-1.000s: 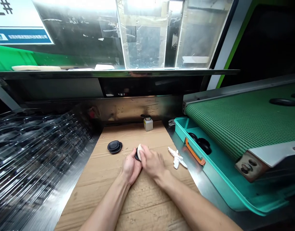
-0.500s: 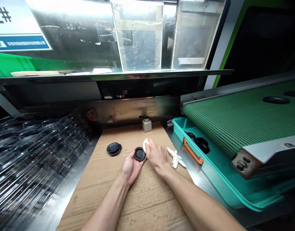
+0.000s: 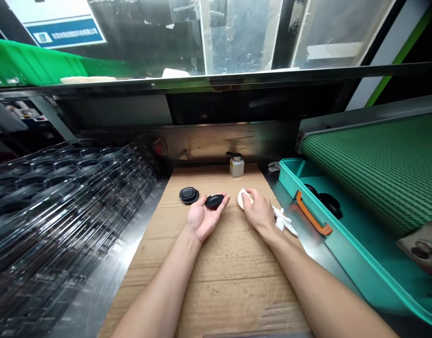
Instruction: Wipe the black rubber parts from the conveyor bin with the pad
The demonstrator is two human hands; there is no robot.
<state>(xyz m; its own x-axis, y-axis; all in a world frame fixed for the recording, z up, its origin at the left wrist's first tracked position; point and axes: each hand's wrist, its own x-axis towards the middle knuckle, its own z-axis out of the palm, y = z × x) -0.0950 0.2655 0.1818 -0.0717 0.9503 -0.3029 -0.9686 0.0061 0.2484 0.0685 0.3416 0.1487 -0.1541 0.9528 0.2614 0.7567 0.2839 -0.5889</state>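
My left hand [image 3: 204, 217], palm up, holds a round black plastic part [image 3: 215, 201] by its rim between thumb and fingers, tilted so that its side shows. In my right hand [image 3: 257, 210] is a white round pad [image 3: 243, 198], pinched between thumb and fingers and apart from the black part. Two similar black round parts [image 3: 189, 195] lie stacked on the cardboard [image 3: 230, 263], left of my left hand. A crumpled white cloth [image 3: 283, 220] lies beside my right wrist. Beyond my hands stands a small square bottle [image 3: 237, 166] with a dark top.
A teal bin [image 3: 345, 253] with an orange handle [image 3: 312, 216] holds black parts [image 3: 329, 204] on the right. Above it runs a green conveyor belt [image 3: 377, 155]. Clear plastic trays [image 3: 61, 202] are stacked on the left. A metal shelf edge [image 3: 208, 82] crosses the back.
My hands have moved apart, the pad coming away from the black part. The black part has turned from facing up to tilted. The whole view has shifted, too.
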